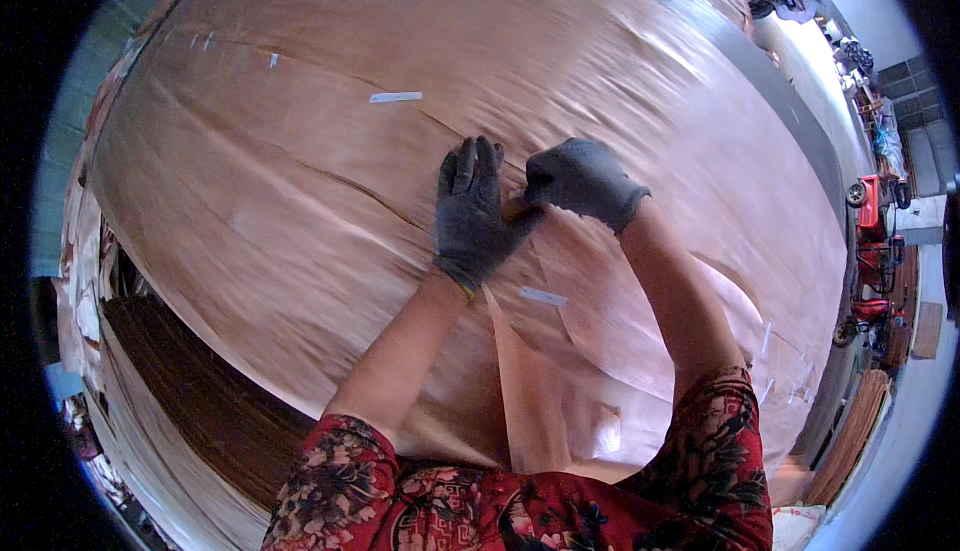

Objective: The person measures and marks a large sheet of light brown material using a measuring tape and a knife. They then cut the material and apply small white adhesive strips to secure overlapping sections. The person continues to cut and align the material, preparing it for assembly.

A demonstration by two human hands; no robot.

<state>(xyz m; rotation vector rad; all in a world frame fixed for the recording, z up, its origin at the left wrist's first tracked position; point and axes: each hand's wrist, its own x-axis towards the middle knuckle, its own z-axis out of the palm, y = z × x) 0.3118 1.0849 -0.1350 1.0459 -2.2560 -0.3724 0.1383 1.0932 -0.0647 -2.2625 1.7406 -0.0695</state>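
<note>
A wide, thin brown wood veneer sheet (300, 181) spreads out before me, rippled and split by several long cracks. My left hand (472, 213), in a dark grey glove, lies flat on it with the fingers stretched forward. Beside it my right hand (585, 179), gloved alike, is closed on the raised edge of a loose veneer piece (565, 261). That piece runs back toward my body between my forearms. White tape strips (396, 97) stick to the surface ahead of my hands, and another tape piece (543, 296) lies just behind them.
Dark brown stacked veneer (190, 391) shows below the sheet's left edge. A grey floor strip (790, 111) borders the far right side. Beyond it stand a red wheeled machine (872, 261) and a stack of brown boards (850, 431).
</note>
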